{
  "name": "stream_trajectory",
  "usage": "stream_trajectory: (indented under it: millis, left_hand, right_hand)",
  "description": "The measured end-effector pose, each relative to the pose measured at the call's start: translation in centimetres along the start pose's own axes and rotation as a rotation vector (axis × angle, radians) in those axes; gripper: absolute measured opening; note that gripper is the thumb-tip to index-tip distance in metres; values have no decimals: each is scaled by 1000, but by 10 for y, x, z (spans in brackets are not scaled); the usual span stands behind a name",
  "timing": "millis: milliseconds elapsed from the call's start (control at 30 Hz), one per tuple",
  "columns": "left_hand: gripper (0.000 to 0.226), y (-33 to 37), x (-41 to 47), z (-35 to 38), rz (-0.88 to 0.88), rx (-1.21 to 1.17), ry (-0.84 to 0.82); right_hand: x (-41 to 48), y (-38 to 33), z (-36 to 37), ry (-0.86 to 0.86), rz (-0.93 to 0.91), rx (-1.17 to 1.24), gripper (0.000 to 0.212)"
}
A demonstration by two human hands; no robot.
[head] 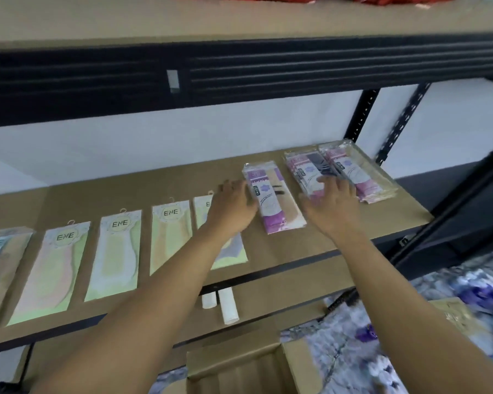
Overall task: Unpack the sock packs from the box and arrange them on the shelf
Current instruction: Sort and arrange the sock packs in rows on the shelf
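Both your arms are out over the shelf [143, 183], and the single purple pack [275, 206] lies flat on it, right between your hands. Your left hand [232, 209] has its fingers straight against the pack's left edge. Your right hand [333, 207] is spread flat just off the pack's right side, fingers reaching over the nearer of the purple stacks [365, 177]. Neither hand is curled round anything; both look flat and free, though the blur makes it hard to say whether the right one touches that stack. So where are you? A good way in, by the look of it: a row of pastel packs [114, 257] lies side by side along the left of the shelf, two purple stacks sit at the right end, and this pack makes a third purple spot between them. The step in hand reads as squaring that pack into line with its neighbours. The box [234, 358] stands open below you, at the bottom of the view, and I can't tell whether any packs are left inside, so how much remains to be shelved is an open question.
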State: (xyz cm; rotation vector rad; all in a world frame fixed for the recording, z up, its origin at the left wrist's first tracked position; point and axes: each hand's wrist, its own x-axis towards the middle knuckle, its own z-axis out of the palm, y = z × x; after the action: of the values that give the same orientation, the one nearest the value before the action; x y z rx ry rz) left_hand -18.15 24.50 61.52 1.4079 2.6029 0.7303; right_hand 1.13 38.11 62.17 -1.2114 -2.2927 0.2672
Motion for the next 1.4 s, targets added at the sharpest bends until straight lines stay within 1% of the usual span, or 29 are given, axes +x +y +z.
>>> stream_trajectory:
  millis: [67, 133, 267, 367, 433, 500, 567, 633, 733, 900, 1200, 1400]
  left_hand:
    - [52, 20, 28, 11, -56, 1, -62]
    - [61, 36, 51, 24, -128, 14, -110]
    - [75, 65, 74, 45, -256, 66, -131]
    - [89, 77, 81, 62, -333, 70, -169]
    - [100, 79, 83, 75, -348, 86, -189]
    - [102, 81, 80, 89, -348, 110, -195]
    - [101, 84, 74, 100, -332, 149, -173]
    - [98, 87, 70, 108, -323, 179, -140]
    - [93, 88, 69, 113, -345, 145, -95]
    - [92, 85, 66, 113, -333, 124, -48]
    - [94, 96, 39, 110, -390, 127, -45]
    - [94, 105, 7, 111, -380, 155, -23]
  right_hand:
    - [30, 1, -9, -178, 133, -83, 81]
    - [54, 4, -8, -267, 167, -146, 92]
    - [83, 17, 6, -405, 191, -234, 103]
    - [89, 29, 15, -478, 192, -251, 102]
    - [89, 36, 18, -506, 200, -237, 99]
    - [87, 41, 20, -526, 201, -194, 96]
    - [86, 45, 21, -538, 185, -169, 94]
    - [86, 47, 21, -551, 166, -183, 97]
    - [87, 48, 24, -574, 169, -198, 101]
    - [88, 50, 23, -597, 192, -190, 102]
    - [68, 56, 13, -605, 206, -221, 96]
    - [49, 63, 0, -623, 179, -234, 97]
